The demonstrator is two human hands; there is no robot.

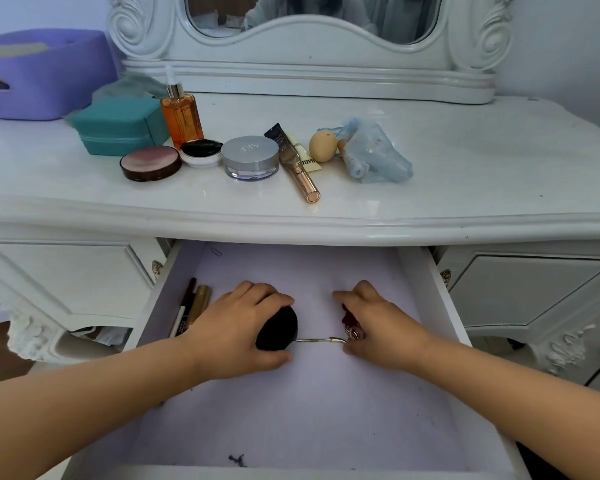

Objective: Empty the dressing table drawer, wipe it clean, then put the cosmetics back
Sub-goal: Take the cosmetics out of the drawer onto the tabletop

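Observation:
The drawer (pixel 440 306) is pulled out, lined in pale lilac. My left hand (pixel 236 327) grips a round black compact (pixel 279 329) in its middle. My right hand (pixel 378 323) curls around small dark red items (pixel 346 318), with a thin metal tool (pixel 317 340) lying between the two hands. Pencils and a gold tube (pixel 191 306) lie along the drawer's left wall. On the tabletop stand an orange serum bottle (pixel 182 116), a pink compact (pixel 150 163), a black cushion case (pixel 201 152), a silver powder jar (pixel 250 157), a rose-gold tube (pixel 300 171), a beige sponge (pixel 323 146) and a blue plastic bag (pixel 374 152).
A teal case (pixel 115 126) and a purple basket (pixel 42 74) sit at the table's back left. The mirror frame (pixel 309 46) rises behind. A paper clip (pixel 217 252) and dark lint (pixel 237 460) lie on the drawer liner. Cabinet doors flank the drawer.

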